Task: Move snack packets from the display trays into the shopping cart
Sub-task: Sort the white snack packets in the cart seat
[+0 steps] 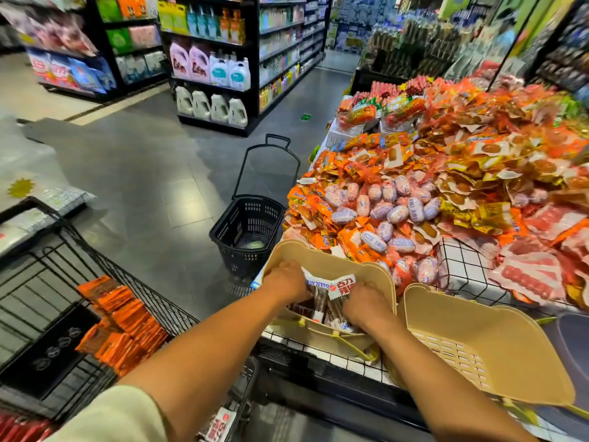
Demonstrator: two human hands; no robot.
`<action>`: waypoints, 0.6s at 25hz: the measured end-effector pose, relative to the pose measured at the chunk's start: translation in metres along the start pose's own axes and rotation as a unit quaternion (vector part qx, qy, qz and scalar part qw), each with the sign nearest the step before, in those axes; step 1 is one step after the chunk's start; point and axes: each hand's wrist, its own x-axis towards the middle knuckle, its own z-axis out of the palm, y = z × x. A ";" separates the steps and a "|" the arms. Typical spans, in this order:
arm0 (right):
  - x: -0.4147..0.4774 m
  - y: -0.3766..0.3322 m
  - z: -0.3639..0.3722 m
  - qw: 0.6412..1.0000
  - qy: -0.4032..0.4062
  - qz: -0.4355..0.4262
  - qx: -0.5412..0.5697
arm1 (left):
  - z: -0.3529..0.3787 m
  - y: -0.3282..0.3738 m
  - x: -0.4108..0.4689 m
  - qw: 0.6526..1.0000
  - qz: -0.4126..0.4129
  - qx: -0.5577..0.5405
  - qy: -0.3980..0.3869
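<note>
Left hand [287, 280] and right hand [366, 303] grip snack packets [331, 290] inside the beige tray [377, 271] (cart [149, 291] rim beside).

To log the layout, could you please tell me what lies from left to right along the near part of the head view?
Orange packets in the shopping cart → left hand → snack packets both hands grip → right hand → empty beige tray.

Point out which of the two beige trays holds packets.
The left beige tray, where the left hand and right hand grip white-topped packets. The right beige tray beside it shows only its bare slotted bottom.
</note>
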 end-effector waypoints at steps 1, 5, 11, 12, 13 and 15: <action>-0.007 -0.004 -0.005 1.000 0.008 -0.018 -0.004 | -0.007 -0.002 -0.009 0.999 0.032 0.003 0.027; -0.040 -0.032 -0.015 0.989 0.083 -0.123 -0.015 | -0.016 -0.030 -0.064 0.971 0.172 -0.049 0.157; -0.098 -0.112 0.029 0.941 0.140 -0.306 0.029 | 0.034 -0.142 -0.158 0.946 0.149 -0.064 0.279; -0.106 -0.125 0.044 0.934 0.134 -0.331 0.027 | 0.046 -0.164 -0.173 0.952 0.121 -0.055 0.275; -0.113 -0.138 0.061 0.928 0.120 -0.352 0.022 | 0.062 -0.186 -0.187 0.959 0.087 -0.046 0.266; -0.125 -0.161 0.101 0.916 0.080 -0.392 -0.003 | 0.099 -0.229 -0.216 0.970 0.014 -0.048 0.236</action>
